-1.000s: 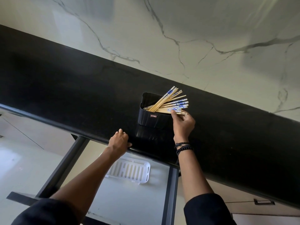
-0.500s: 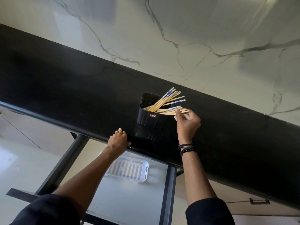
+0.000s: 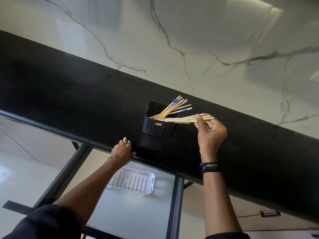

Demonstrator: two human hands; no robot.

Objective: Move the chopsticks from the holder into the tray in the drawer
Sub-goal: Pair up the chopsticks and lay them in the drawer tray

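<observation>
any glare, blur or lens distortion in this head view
Head view: wide-angle lens bows the black counter; bright glare streak on the marble wall top right; white tray in the drawer looks soft; right hand and pinched chopsticks fairly sharp.

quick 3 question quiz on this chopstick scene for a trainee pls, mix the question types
1. True or false: the white tray in the drawer already holds chopsticks.
2. Which hand grips a bundle of chopsticks? A) left hand B) right hand C) both
3. Fill in: the left hand rests on the edge of the black ____.

Key
1. False; the tray looks empty.
2. B; the bundle's far ends are still in the holder, with more chopsticks left inside.
3. counter
</observation>
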